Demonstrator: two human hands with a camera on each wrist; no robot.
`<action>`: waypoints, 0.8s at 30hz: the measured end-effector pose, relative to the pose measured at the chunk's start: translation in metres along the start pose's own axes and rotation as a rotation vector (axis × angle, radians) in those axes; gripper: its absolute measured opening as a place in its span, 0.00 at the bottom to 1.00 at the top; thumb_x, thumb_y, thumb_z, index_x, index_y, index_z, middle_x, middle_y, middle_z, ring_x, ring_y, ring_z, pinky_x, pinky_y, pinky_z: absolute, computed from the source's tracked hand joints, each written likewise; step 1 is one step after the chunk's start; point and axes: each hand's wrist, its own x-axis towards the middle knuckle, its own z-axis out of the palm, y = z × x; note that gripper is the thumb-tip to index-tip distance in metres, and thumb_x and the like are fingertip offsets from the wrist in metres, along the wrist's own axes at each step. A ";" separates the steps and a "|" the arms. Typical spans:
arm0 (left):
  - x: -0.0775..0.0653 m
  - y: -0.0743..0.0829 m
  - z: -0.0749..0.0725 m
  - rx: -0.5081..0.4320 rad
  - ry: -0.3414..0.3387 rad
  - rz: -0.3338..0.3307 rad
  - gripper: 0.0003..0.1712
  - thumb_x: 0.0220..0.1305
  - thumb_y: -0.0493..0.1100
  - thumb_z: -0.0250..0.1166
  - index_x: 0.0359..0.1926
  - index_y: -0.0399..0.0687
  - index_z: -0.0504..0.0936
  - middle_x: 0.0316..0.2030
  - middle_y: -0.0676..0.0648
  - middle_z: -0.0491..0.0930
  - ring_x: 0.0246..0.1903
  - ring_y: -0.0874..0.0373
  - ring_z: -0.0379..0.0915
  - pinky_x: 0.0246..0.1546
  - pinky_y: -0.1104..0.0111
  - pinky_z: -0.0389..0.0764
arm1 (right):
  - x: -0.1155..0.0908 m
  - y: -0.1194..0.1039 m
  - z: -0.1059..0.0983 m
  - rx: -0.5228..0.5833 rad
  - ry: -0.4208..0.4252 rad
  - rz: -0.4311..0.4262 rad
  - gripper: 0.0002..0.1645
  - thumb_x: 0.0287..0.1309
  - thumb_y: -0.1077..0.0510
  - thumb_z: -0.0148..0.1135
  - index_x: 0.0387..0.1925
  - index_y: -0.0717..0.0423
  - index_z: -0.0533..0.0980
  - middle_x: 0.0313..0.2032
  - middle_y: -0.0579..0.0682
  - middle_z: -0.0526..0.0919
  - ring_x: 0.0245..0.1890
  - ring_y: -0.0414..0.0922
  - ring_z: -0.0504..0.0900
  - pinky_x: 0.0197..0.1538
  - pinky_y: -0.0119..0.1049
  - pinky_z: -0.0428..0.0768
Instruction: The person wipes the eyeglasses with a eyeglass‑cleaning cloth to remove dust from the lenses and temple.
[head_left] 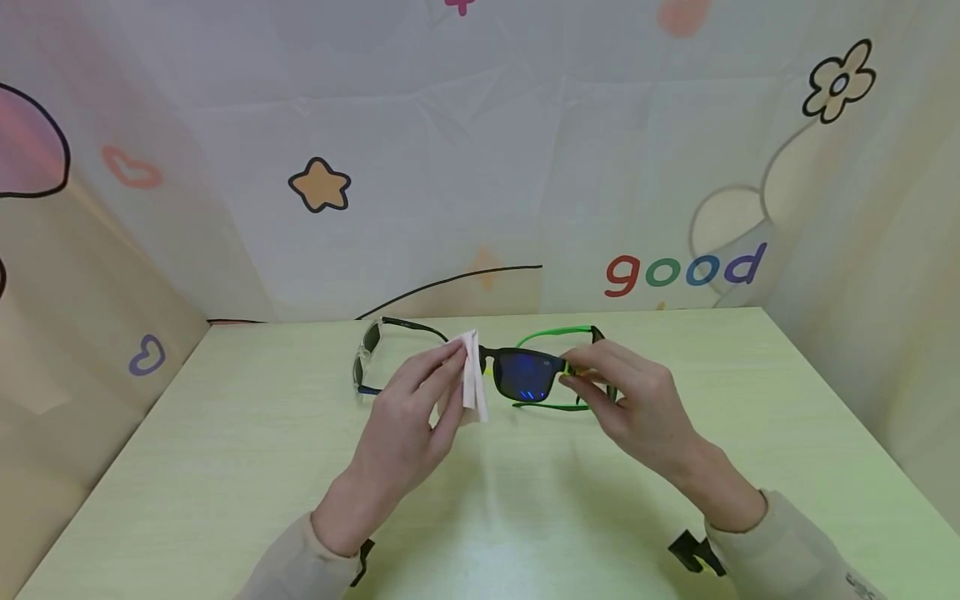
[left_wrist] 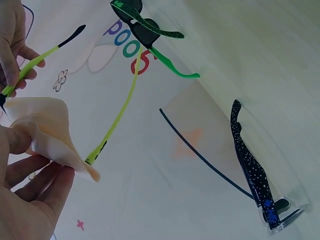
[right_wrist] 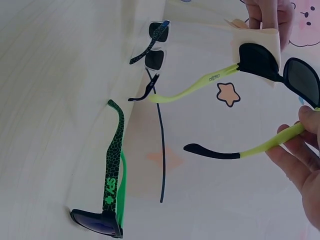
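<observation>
My left hand (head_left: pixel 412 408) pinches a pale, folded cleaning cloth (head_left: pixel 472 379) over one lens of a pair of dark sunglasses (head_left: pixel 525 377). In the left wrist view the cloth (left_wrist: pixel 45 125) drapes between thumb and fingers. My right hand (head_left: pixel 645 408) grips the sunglasses at the other end, by the hinge and the yellow-green temple (right_wrist: pixel 280 139). They are held up above the table with both temples unfolded; the other lens shows blue in the head view. The cloth hides most of the wiped-side lens from the front.
On the table (head_left: pixel 525 525), clear-framed sunglasses (head_left: pixel 371 337) with a speckled dark temple lie behind my left hand. Dark sunglasses with green temples (right_wrist: pixel 112 170) lie behind my right hand. A printed curtain (head_left: pixel 450 167) stands along the back and sides.
</observation>
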 end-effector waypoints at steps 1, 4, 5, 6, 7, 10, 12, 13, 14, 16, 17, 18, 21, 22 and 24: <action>0.000 0.000 0.000 -0.002 0.000 0.000 0.22 0.65 0.29 0.67 0.60 0.30 0.81 0.60 0.37 0.79 0.56 0.45 0.79 0.56 0.60 0.82 | 0.000 0.000 0.000 0.001 -0.001 0.001 0.11 0.71 0.55 0.65 0.41 0.61 0.84 0.35 0.50 0.85 0.29 0.42 0.83 0.32 0.24 0.82; 0.000 0.001 0.001 -0.012 -0.002 0.002 0.23 0.64 0.29 0.68 0.61 0.30 0.81 0.60 0.38 0.78 0.57 0.45 0.78 0.56 0.60 0.82 | 0.000 -0.001 0.001 -0.005 -0.001 -0.013 0.20 0.75 0.48 0.58 0.41 0.61 0.84 0.34 0.49 0.84 0.28 0.40 0.78 0.28 0.23 0.77; 0.001 0.002 0.001 -0.017 -0.004 0.002 0.23 0.64 0.29 0.68 0.61 0.31 0.80 0.60 0.38 0.78 0.57 0.45 0.78 0.56 0.60 0.82 | 0.000 -0.001 0.001 -0.009 -0.004 -0.021 0.19 0.75 0.48 0.58 0.41 0.60 0.84 0.34 0.48 0.84 0.28 0.41 0.78 0.27 0.24 0.76; 0.001 0.003 0.001 -0.023 -0.008 0.003 0.23 0.64 0.29 0.68 0.61 0.31 0.80 0.60 0.38 0.78 0.57 0.45 0.77 0.57 0.60 0.81 | 0.000 -0.001 0.002 -0.014 -0.006 -0.030 0.19 0.75 0.48 0.57 0.41 0.60 0.83 0.34 0.48 0.84 0.28 0.40 0.77 0.27 0.25 0.75; 0.002 0.004 0.001 -0.029 -0.014 0.003 0.23 0.65 0.29 0.68 0.61 0.31 0.80 0.60 0.38 0.78 0.57 0.46 0.77 0.58 0.60 0.81 | 0.000 -0.001 0.002 -0.015 -0.011 -0.037 0.19 0.75 0.48 0.57 0.41 0.60 0.83 0.34 0.48 0.85 0.28 0.41 0.78 0.28 0.25 0.76; 0.003 0.006 0.002 -0.040 -0.013 0.021 0.22 0.65 0.29 0.68 0.60 0.31 0.81 0.58 0.38 0.79 0.56 0.45 0.77 0.58 0.60 0.81 | 0.000 -0.002 0.002 -0.019 -0.029 -0.053 0.19 0.76 0.48 0.57 0.42 0.61 0.83 0.35 0.49 0.85 0.29 0.42 0.81 0.31 0.27 0.80; 0.004 0.007 0.001 -0.048 -0.010 0.037 0.21 0.65 0.29 0.68 0.59 0.31 0.82 0.56 0.38 0.80 0.54 0.45 0.78 0.57 0.60 0.81 | 0.001 -0.002 0.002 -0.023 -0.041 -0.065 0.20 0.76 0.48 0.56 0.42 0.61 0.83 0.35 0.49 0.86 0.31 0.43 0.83 0.35 0.29 0.83; 0.005 0.007 0.001 -0.052 -0.009 0.046 0.21 0.65 0.29 0.68 0.58 0.31 0.82 0.55 0.39 0.80 0.53 0.45 0.78 0.57 0.60 0.81 | 0.001 -0.002 0.002 -0.022 -0.045 -0.074 0.20 0.76 0.48 0.56 0.42 0.61 0.83 0.35 0.50 0.86 0.32 0.44 0.83 0.36 0.29 0.84; 0.005 0.007 0.000 -0.055 -0.008 0.054 0.20 0.64 0.29 0.68 0.58 0.32 0.82 0.54 0.39 0.81 0.53 0.46 0.79 0.56 0.60 0.82 | 0.001 -0.002 0.001 -0.025 -0.046 -0.086 0.20 0.75 0.49 0.57 0.42 0.61 0.84 0.35 0.50 0.86 0.32 0.44 0.84 0.37 0.30 0.84; 0.006 0.008 -0.001 -0.066 -0.017 0.064 0.18 0.65 0.30 0.68 0.56 0.33 0.83 0.52 0.40 0.81 0.51 0.47 0.79 0.55 0.60 0.82 | 0.002 -0.001 0.000 -0.028 -0.040 -0.116 0.18 0.75 0.50 0.57 0.42 0.62 0.84 0.36 0.50 0.86 0.34 0.45 0.85 0.39 0.30 0.85; 0.006 0.008 -0.001 -0.068 -0.022 0.070 0.17 0.65 0.30 0.68 0.55 0.34 0.84 0.51 0.40 0.82 0.50 0.47 0.79 0.55 0.60 0.82 | 0.002 -0.001 0.000 -0.029 -0.038 -0.126 0.18 0.75 0.51 0.58 0.42 0.61 0.84 0.37 0.50 0.86 0.34 0.45 0.85 0.39 0.30 0.85; 0.007 0.008 -0.002 -0.069 -0.028 0.075 0.16 0.65 0.30 0.69 0.54 0.34 0.84 0.50 0.41 0.82 0.50 0.47 0.79 0.55 0.60 0.82 | 0.002 0.000 -0.001 -0.027 -0.032 -0.141 0.17 0.75 0.52 0.58 0.42 0.61 0.84 0.37 0.50 0.86 0.35 0.46 0.85 0.40 0.30 0.85; 0.006 0.008 -0.002 -0.077 -0.045 0.087 0.13 0.65 0.29 0.69 0.50 0.36 0.84 0.47 0.42 0.82 0.48 0.48 0.79 0.53 0.61 0.82 | 0.003 0.001 -0.001 -0.024 -0.015 -0.179 0.16 0.75 0.54 0.59 0.42 0.62 0.85 0.39 0.50 0.86 0.36 0.46 0.86 0.42 0.29 0.85; 0.006 0.008 -0.002 -0.077 -0.049 0.091 0.12 0.64 0.29 0.69 0.49 0.36 0.84 0.47 0.43 0.81 0.47 0.48 0.78 0.52 0.61 0.82 | 0.004 0.002 -0.001 -0.025 -0.013 -0.188 0.16 0.75 0.54 0.59 0.41 0.62 0.85 0.39 0.50 0.86 0.37 0.46 0.86 0.43 0.28 0.84; 0.006 0.008 -0.002 -0.080 -0.060 0.092 0.12 0.64 0.29 0.69 0.48 0.37 0.83 0.45 0.43 0.81 0.46 0.49 0.78 0.50 0.62 0.82 | 0.005 0.004 -0.002 -0.027 -0.011 -0.205 0.15 0.75 0.54 0.59 0.41 0.62 0.85 0.40 0.50 0.86 0.38 0.46 0.86 0.45 0.27 0.84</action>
